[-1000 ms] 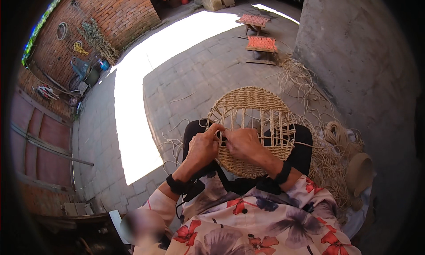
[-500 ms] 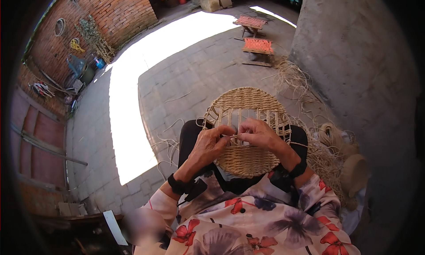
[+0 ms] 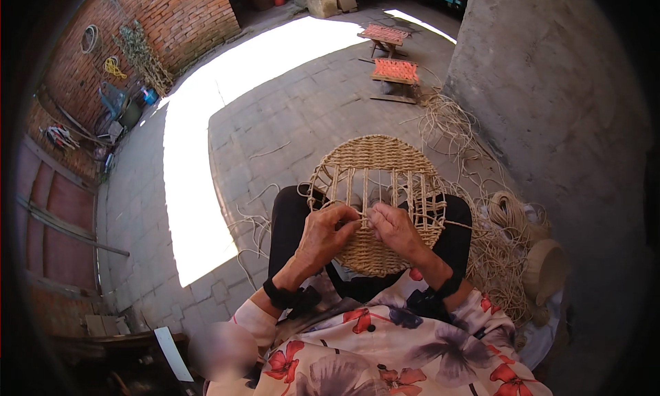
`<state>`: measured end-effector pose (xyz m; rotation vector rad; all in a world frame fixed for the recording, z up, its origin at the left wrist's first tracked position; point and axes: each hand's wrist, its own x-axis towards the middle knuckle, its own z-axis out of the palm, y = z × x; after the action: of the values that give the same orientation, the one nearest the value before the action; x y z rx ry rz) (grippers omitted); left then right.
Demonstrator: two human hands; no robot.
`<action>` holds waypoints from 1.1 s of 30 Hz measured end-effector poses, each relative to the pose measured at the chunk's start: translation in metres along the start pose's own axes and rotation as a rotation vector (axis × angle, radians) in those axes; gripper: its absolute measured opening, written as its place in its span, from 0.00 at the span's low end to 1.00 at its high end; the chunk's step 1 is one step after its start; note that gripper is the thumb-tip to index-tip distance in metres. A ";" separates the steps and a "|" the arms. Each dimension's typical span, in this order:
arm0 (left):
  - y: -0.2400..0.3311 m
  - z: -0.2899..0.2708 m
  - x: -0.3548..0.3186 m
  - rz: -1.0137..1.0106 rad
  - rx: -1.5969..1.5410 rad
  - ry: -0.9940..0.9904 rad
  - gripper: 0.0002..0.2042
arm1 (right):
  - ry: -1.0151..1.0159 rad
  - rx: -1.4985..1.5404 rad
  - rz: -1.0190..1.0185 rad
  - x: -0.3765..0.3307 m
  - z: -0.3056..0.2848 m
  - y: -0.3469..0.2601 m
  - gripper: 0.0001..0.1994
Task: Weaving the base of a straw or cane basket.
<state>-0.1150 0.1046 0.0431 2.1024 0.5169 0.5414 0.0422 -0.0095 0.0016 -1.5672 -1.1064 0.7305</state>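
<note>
A round woven straw-cord piece (image 3: 381, 154) rests across my lap. Its far and near parts are densely woven, while bare upright cords with open gaps run across the middle. My left hand (image 3: 328, 231) is over its near left part, thumb and fingers pinched together on a thin cord strand. Close beside it, my right hand (image 3: 395, 229) pinches at the same strand; the fingertips nearly meet and hide most of it. A loose cord trails from the right rim of the piece toward a tangled cord heap (image 3: 491, 248).
A pale woven bowl-shaped piece (image 3: 546, 262) lies by the heap at right, near a grey wall (image 3: 550, 107). Two folding stools (image 3: 395, 71) with red woven seats stand ahead. Loose cord strands (image 3: 256, 224) lie on the paving at my left.
Both hands have moved slightly toward me and their fingertips are closer together. The strand that stretched between them is now mostly hidden. The whole view has shifted a little.
</note>
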 end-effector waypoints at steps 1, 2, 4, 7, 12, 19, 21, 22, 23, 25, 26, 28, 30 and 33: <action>-0.001 -0.001 0.000 0.062 0.021 0.005 0.08 | -0.004 -0.007 0.012 0.000 0.000 -0.001 0.17; -0.001 -0.001 -0.001 0.058 0.012 0.007 0.08 | -0.006 -0.005 0.055 0.000 0.000 -0.003 0.18; -0.003 -0.002 -0.002 0.046 0.012 -0.006 0.07 | -0.049 0.010 0.042 -0.001 -0.004 -0.007 0.20; -0.005 -0.001 -0.003 0.070 0.026 0.011 0.05 | -0.120 0.047 0.058 -0.003 -0.008 -0.010 0.22; -0.007 0.000 -0.005 0.073 0.001 0.008 0.06 | -0.142 0.150 0.081 -0.004 -0.007 -0.009 0.20; -0.006 0.001 -0.004 0.093 -0.003 0.000 0.06 | -0.178 0.369 0.319 -0.006 -0.009 -0.016 0.11; -0.005 0.001 -0.004 0.081 0.009 -0.001 0.06 | -0.172 0.354 0.338 -0.005 -0.009 -0.018 0.10; -0.004 0.001 -0.004 0.068 0.020 -0.001 0.06 | -0.178 0.285 0.305 -0.004 -0.008 -0.018 0.09; -0.003 0.001 -0.003 0.068 0.021 -0.003 0.06 | -0.178 0.232 0.266 -0.004 -0.008 -0.018 0.09; -0.001 0.001 -0.001 0.055 0.037 -0.006 0.06 | -0.145 0.109 0.155 -0.001 -0.006 -0.016 0.08; 0.000 0.001 -0.001 0.057 0.038 -0.007 0.06 | -0.108 -0.001 0.037 -0.001 -0.004 -0.015 0.07; 0.001 0.002 0.000 0.047 0.004 0.003 0.07 | -0.073 -0.035 -0.043 0.000 -0.002 -0.013 0.06; 0.001 0.003 0.000 0.032 0.021 -0.002 0.07 | -0.039 -0.071 -0.122 -0.001 0.001 -0.013 0.06; 0.002 0.005 -0.001 0.031 0.040 0.012 0.07 | -0.011 -0.119 -0.094 -0.003 0.003 -0.018 0.07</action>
<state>-0.1126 0.0996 0.0414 2.1492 0.5067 0.5652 0.0337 -0.0102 0.0175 -1.6006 -1.2426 0.6208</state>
